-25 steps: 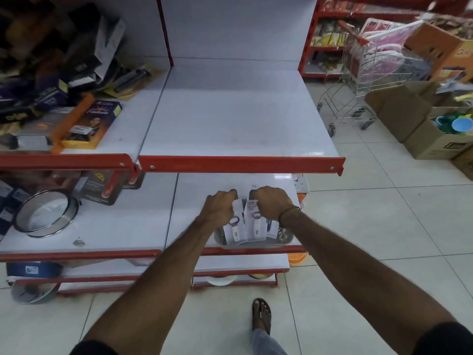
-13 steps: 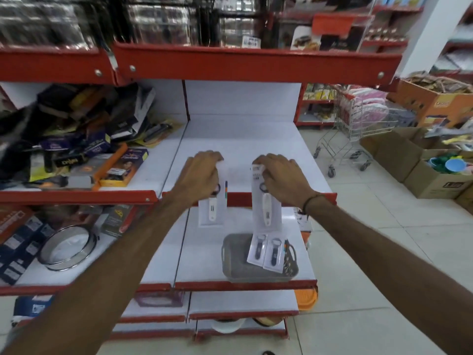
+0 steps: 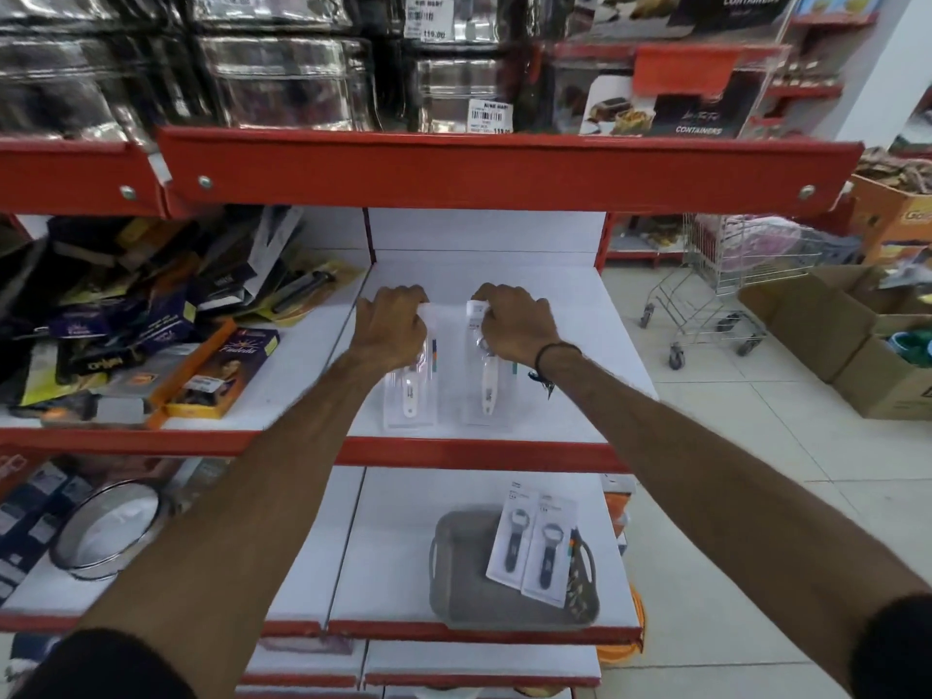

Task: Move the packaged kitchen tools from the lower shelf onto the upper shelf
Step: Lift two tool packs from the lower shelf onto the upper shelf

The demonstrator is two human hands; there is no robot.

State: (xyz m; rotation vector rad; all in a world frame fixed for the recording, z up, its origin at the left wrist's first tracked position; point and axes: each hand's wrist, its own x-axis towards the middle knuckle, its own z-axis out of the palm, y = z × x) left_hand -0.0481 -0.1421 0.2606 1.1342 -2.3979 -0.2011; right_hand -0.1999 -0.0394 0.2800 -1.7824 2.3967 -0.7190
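Two carded kitchen tools – left pack (image 3: 409,383), right pack (image 3: 488,380) – lie flat on the upper shelf (image 3: 580,345), long axes running from each closed grip, left hand (image 3: 393,322) and right hand (image 3: 514,322), back toward the person – two more packs (image 3: 529,547) wait below on the lower shelf (image 3: 393,547).

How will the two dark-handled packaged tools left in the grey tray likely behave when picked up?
The two dark-handled packs look like flat backing cards, so probably light and a little bendy. Each tool sits low on its card, so a pack pinched at the top would likely hang straight. They overlap and lean on the grey tray, so lifting one may shift the other.
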